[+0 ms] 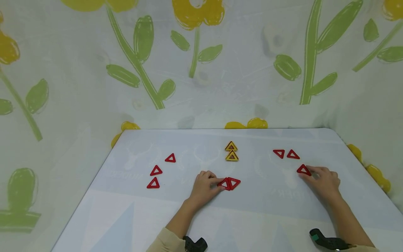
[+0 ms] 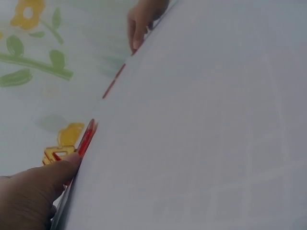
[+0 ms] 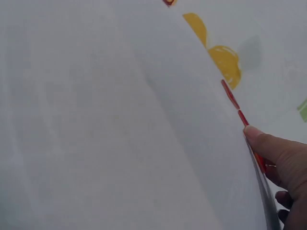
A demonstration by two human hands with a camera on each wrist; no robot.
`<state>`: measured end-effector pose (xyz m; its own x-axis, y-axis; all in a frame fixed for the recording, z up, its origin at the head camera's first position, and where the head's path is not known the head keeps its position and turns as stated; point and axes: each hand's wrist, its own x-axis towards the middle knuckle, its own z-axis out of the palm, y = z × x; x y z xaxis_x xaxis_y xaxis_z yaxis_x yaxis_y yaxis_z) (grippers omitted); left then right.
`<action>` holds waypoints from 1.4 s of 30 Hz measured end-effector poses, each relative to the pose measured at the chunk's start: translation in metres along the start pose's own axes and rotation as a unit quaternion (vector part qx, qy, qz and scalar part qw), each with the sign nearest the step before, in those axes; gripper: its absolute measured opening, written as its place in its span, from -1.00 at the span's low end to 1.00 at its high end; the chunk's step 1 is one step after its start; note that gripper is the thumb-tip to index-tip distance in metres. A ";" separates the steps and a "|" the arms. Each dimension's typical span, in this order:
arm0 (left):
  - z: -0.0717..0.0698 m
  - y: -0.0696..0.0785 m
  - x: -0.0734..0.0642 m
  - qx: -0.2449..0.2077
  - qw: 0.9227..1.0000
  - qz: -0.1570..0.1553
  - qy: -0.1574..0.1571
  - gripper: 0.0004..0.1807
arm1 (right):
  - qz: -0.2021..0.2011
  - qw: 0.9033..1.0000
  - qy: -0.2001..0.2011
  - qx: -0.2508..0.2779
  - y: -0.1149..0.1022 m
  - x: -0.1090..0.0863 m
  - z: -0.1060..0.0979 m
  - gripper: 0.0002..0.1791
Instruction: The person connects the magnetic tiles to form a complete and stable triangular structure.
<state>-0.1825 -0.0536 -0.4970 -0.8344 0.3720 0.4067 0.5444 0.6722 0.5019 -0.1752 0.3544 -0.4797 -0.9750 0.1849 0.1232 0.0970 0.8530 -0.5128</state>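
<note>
My left hand [image 1: 204,187] pinches a red hollow triangle tile [image 1: 227,179] between thumb and fingers. A second red triangle tile [image 1: 234,179] lies right against it, edge to edge. On the right side of the table, my right hand [image 1: 324,182] pinches another red triangle tile [image 1: 300,168] by its right side. Just beyond that hand lie two red triangle tiles, one pointing down [image 1: 279,151] and one pointing up [image 1: 293,157]. The wrist views look almost flat along the tabletop, so the gripped tiles [image 2: 86,138] [image 3: 259,163] show there edge-on.
Two yellow triangle tiles [image 1: 232,160] stand in a column near the table's far middle. Several red triangle tiles [image 1: 153,187] lie on the left side. The white table [image 1: 252,217] ends at a wall covering with printed flowers [image 1: 198,17]. Black devices [image 1: 329,242] sit on both wrists.
</note>
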 end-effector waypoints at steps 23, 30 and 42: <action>-0.002 0.003 0.001 0.002 1.000 -0.003 -0.025 -0.70 | 0.016 0.998 -0.002 0.058 -0.007 -0.005 0.009 -0.40; -0.001 0.001 0.001 0.006 1.000 0.005 -0.016 -0.70 | 0.033 0.997 -0.029 0.064 -0.014 -0.009 0.011 -0.38; 0.001 -0.002 -0.001 -0.009 1.000 -0.001 -0.015 -0.70 | -0.012 0.998 -0.038 0.058 -0.023 -0.013 0.013 -0.44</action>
<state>-0.1828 -0.0542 -0.4991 -0.8380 0.3888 0.3829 0.5431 0.6624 0.5160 -0.1669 0.3263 -0.4806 -0.9896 0.1230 0.0740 0.0533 0.7939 -0.6058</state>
